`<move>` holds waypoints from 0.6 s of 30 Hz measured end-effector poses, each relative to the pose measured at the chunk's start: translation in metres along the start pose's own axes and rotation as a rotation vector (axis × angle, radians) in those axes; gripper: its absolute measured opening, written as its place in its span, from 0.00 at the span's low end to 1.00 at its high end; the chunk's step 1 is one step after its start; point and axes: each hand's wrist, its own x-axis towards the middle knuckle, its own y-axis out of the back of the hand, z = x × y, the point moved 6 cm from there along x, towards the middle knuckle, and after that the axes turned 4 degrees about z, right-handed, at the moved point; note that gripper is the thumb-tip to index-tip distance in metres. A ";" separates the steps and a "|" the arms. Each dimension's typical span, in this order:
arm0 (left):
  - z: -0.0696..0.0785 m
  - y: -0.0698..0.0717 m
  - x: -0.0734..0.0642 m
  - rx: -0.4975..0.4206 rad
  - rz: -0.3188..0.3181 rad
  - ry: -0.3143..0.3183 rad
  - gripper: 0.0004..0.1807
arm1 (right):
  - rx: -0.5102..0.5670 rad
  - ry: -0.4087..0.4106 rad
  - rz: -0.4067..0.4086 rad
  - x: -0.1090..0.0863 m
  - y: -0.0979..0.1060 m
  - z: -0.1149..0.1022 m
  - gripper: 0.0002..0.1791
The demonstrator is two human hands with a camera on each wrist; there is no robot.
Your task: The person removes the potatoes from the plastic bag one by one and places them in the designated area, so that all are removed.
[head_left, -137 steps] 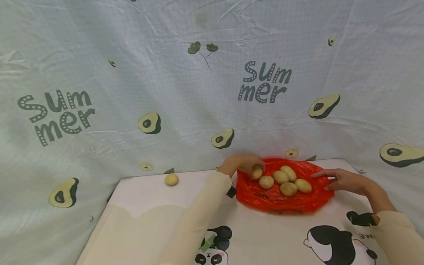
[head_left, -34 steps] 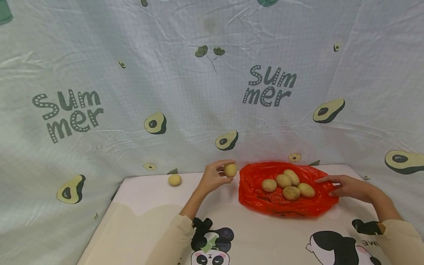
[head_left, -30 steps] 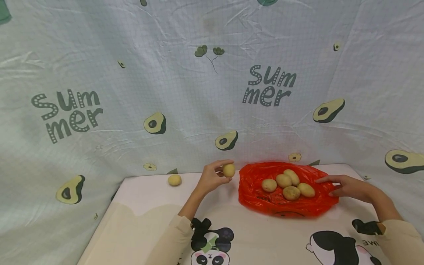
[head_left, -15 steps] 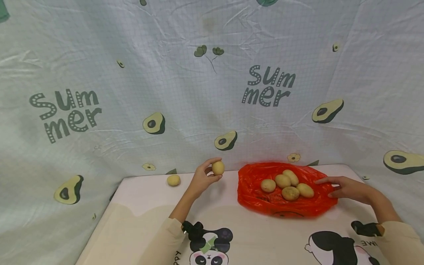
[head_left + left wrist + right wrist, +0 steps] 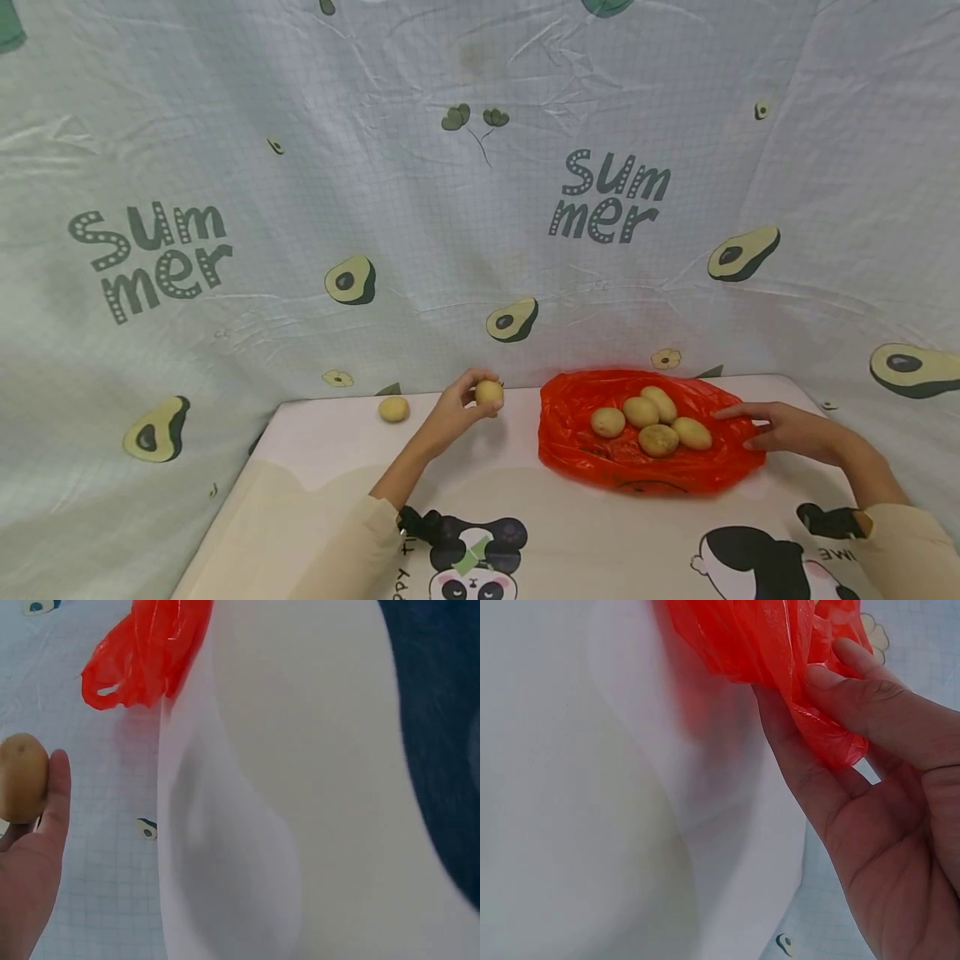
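My left hand (image 5: 450,414) pinches a potato (image 5: 489,392) between thumb and fingers, above the back of the table and left of the red plastic bag (image 5: 585,468). In the left wrist view this pale yellow potato (image 5: 22,778) sits against the fingers at the left edge. Several potatoes (image 5: 658,440) lie in the spread-open bag. At the bag's right side, my right hand (image 5: 802,432) holds its edge. The right wrist view has the crumpled red plastic (image 5: 742,637) between the thumb and fingers of that hand (image 5: 885,825).
A single potato (image 5: 393,408) rests on the table (image 5: 330,500) near its back left edge, left of the left hand. The table cover bears a printed panda (image 5: 474,558). Behind the table hangs a pale curtain (image 5: 420,200) with avocado prints.
My left hand has taken a potato out of the bag and carried it left, then lowered it slightly in the last half second. The right hand stays at the bag's edge.
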 end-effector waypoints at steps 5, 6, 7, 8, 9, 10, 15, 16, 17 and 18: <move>0.001 0.012 -0.003 0.111 0.038 -0.004 0.24 | 0.007 -0.001 -0.003 -0.001 0.000 0.001 0.29; 0.001 0.015 -0.004 0.135 0.043 -0.010 0.25 | 0.010 -0.004 -0.001 -0.001 0.000 0.001 0.29; 0.001 0.018 -0.004 0.158 0.047 -0.012 0.25 | 0.013 -0.007 -0.002 -0.001 -0.001 0.001 0.30; 0.001 0.021 -0.005 0.172 0.049 -0.016 0.26 | 0.012 -0.008 -0.001 -0.001 0.000 0.001 0.30; 0.001 0.023 -0.005 0.179 0.051 -0.018 0.26 | 0.009 -0.009 0.001 0.000 0.000 0.002 0.30; 0.001 0.026 -0.006 0.183 0.049 -0.016 0.26 | 0.008 -0.015 0.004 0.000 0.000 0.002 0.30; 0.002 0.035 -0.006 0.215 0.011 -0.027 0.26 | -0.010 -0.032 0.016 0.000 0.001 0.002 0.30; 0.003 0.036 -0.006 0.228 0.004 -0.030 0.26 | -0.012 -0.035 0.018 0.001 0.001 0.002 0.30; 0.003 0.038 -0.006 0.243 0.000 -0.037 0.26 | -0.016 -0.035 0.019 0.001 0.001 0.002 0.30; 0.004 0.040 -0.006 0.256 0.000 -0.038 0.27 | -0.015 -0.035 0.020 0.001 0.001 0.002 0.30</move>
